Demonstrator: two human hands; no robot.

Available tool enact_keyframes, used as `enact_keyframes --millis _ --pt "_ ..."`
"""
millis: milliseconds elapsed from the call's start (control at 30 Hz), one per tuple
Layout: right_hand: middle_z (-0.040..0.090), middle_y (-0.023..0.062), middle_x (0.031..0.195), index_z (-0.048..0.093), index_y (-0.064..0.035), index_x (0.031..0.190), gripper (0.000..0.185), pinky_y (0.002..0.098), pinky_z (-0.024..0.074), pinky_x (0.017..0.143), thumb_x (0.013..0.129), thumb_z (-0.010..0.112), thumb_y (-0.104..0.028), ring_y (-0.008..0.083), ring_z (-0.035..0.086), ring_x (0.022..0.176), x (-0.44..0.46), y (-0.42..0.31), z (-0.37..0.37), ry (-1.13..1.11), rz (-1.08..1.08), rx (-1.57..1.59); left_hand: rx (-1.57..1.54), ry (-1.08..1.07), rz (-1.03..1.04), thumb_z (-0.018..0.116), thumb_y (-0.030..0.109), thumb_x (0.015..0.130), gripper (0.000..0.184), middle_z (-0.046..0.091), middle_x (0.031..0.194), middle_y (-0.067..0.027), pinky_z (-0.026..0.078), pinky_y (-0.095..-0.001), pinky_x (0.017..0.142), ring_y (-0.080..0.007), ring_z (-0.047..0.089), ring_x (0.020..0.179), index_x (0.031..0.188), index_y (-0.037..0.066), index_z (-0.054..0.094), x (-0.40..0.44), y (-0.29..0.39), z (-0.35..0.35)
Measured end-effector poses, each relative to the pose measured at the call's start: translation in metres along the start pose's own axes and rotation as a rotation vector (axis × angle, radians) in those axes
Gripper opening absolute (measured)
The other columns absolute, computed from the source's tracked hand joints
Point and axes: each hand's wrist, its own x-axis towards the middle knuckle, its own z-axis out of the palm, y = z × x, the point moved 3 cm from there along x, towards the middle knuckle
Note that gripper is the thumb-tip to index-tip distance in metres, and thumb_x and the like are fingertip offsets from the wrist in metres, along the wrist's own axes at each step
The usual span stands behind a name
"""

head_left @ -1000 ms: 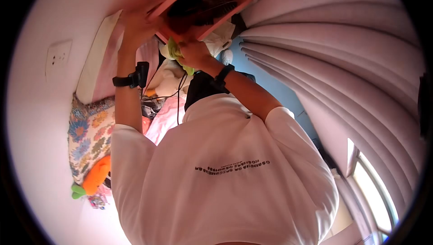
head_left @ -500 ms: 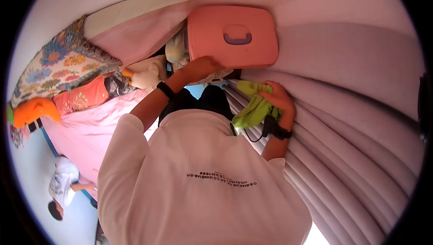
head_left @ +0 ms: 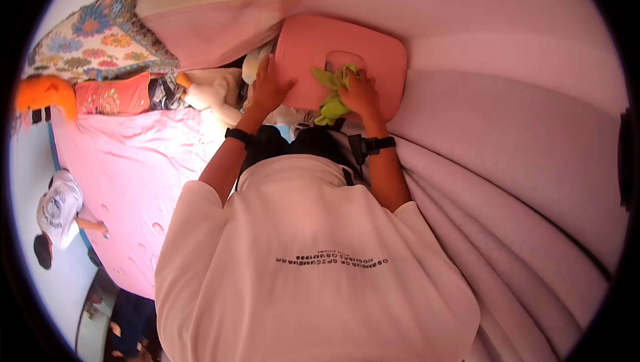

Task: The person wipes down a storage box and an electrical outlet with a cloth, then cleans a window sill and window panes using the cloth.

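A pink plastic box lid (head_left: pixel 307 49) with a recessed handle is in front of me, its surface turned toward me and a little tilted. My left hand (head_left: pixel 269 90) lies at its left edge, fingers spread. In my right hand (head_left: pixel 362 97) is a bunched lime-green cloth (head_left: pixel 331 106), pressed on the lid's right half. Part of the cloth and the hand cover the handle area. What lies under the lid is hidden.
Mauve curtains (head_left: pixel 507 189) hang along the right. To the left are a bed with a pink sheet (head_left: pixel 127 169), a floral cover (head_left: pixel 87 42), an orange cushion (head_left: pixel 50 95) and a plush toy (head_left: pixel 210 92). Another person (head_left: pixel 60 212) leans over the bed's far side.
My right hand has carried the green cloth from beside the curtain up onto the lid. My left hand has shifted left to the lid's edge, and the lid has tilted slightly.
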Motion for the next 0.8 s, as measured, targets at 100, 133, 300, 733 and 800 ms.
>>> enact_keyframes --millis 100,133,300,733,800 --pt "0.055 0.0201 0.14 0.054 -0.019 0.141 0.057 0.0508 0.0467 0.102 0.086 0.057 -0.035 0.0394 0.055 0.126 0.013 0.003 -0.001 -0.3 0.045 -0.035 -0.269 -0.009 0.037 0.076 0.043 0.083 0.096 0.033 0.153 -0.029 0.039 -0.052 0.109 -0.0467 0.04 0.136 0.157 0.008 0.025 0.004 -0.023 0.012" --pt "0.055 0.0201 0.14 0.054 -0.019 0.141 0.057 0.0508 0.0467 0.102 0.086 0.057 -0.035 0.0394 0.055 0.126 0.009 0.003 -0.009 -0.327 0.042 -0.038 -0.273 -0.013 0.075 0.077 0.042 0.083 0.098 0.034 0.153 -0.0288 0.043 -0.0503 0.107 -0.0482 0.043 0.134 0.157 0.009 0.023 -0.005 -0.021 0.009" --pt "0.065 0.0171 0.127 0.064 -0.0133 0.124 0.044 0.0483 0.0507 0.095 0.085 0.059 -0.032 0.0353 0.06 0.119 0.05 -0.007 -0.063 -0.166 0.217 0.164 -0.208 -0.099 0.046 0.077 0.04 0.083 0.096 0.039 0.15 -0.0239 0.045 -0.0516 0.104 -0.0462 0.045 0.132 0.157 0.01 0.024 -0.003 -0.022 -0.006" --pt "0.065 0.0213 0.125 0.063 -0.0038 0.119 0.045 0.0477 0.0491 0.096 0.079 0.057 -0.023 0.04 0.06 0.118 0.156 0.005 -0.038 -0.072 -0.051 -0.01 -0.2 -0.311 -0.207 0.078 0.031 0.081 0.097 0.043 0.145 -0.0269 0.048 -0.0518 0.098 -0.0469 0.054 0.122 0.155 0.004 0.021 -0.023 0.02 -0.045" --pt "0.065 0.0245 0.12 0.063 -0.0016 0.118 0.046 0.0476 0.0488 0.095 0.078 0.057 -0.023 0.0421 0.06 0.116 0.157 0.007 -0.042 -0.164 -0.007 0.052 -0.328 -0.221 -0.272 0.08 0.024 0.077 0.098 0.043 0.143 -0.031 0.051 -0.0517 0.094 -0.0493 0.055 0.118 0.153 0.003 0.022 -0.03 0.007 -0.032"
